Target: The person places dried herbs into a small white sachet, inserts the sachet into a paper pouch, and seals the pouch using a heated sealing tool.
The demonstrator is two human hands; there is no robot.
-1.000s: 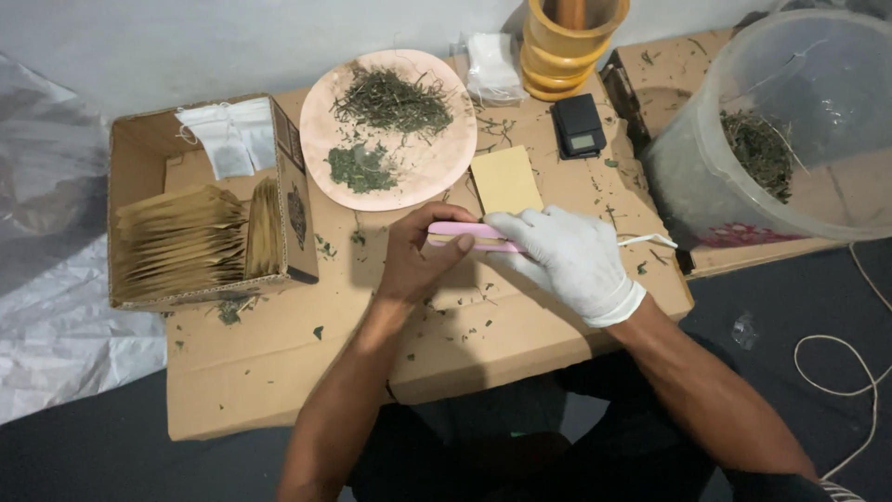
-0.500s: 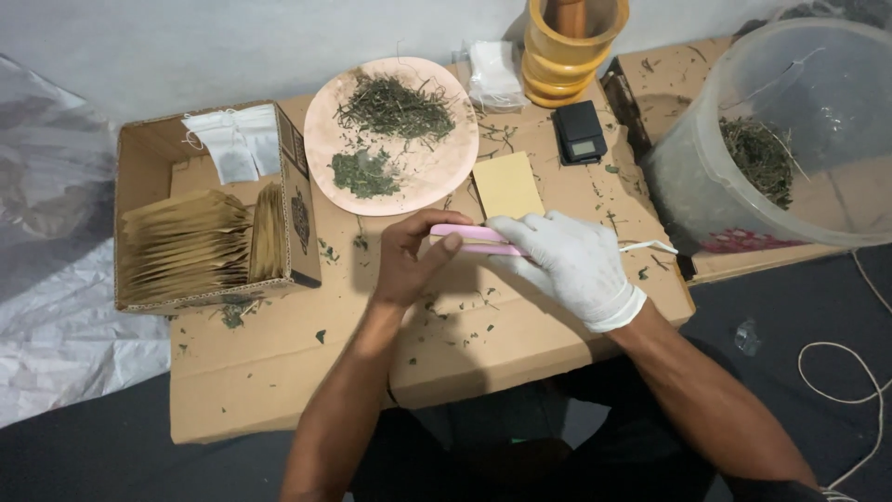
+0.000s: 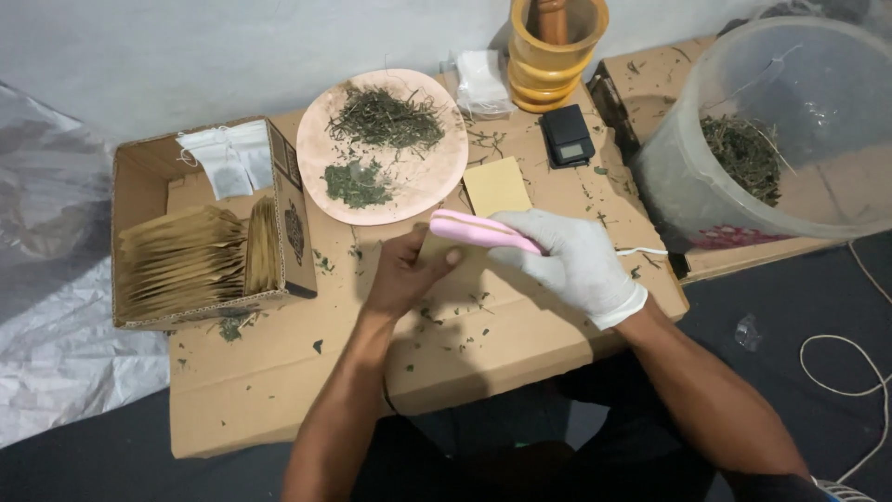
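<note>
A flattened sheet of cardboard covers the floor as a work surface, littered with bits of dried green herb. At the far right stands a big clear plastic bucket with a clump of dried herbs lying in its bottom. On the left sits an open cardboard box, packed on its near side with a row of tan paper packets standing on edge, and holding a few white tea bags at its far end. Just right of the box is a round pink plate carrying two heaps of herb, a loose stalky one on the far side and a finer, darker one nearer. Beyond the plate, by the wall, is a yellow mortar with a wooden pestle upright in it, and a small white bundle just to its left. A small black pocket scale lies near the mortar, and a flat tan packet rests just near of that. In the middle, the two hands meet close together. The right hand, in a white glove, is closed around a pink handheld sealer, whose thin white cord trails off to the right. The bare left hand pinches another tan packet, mostly hidden, right under the sealer's tip.
</note>
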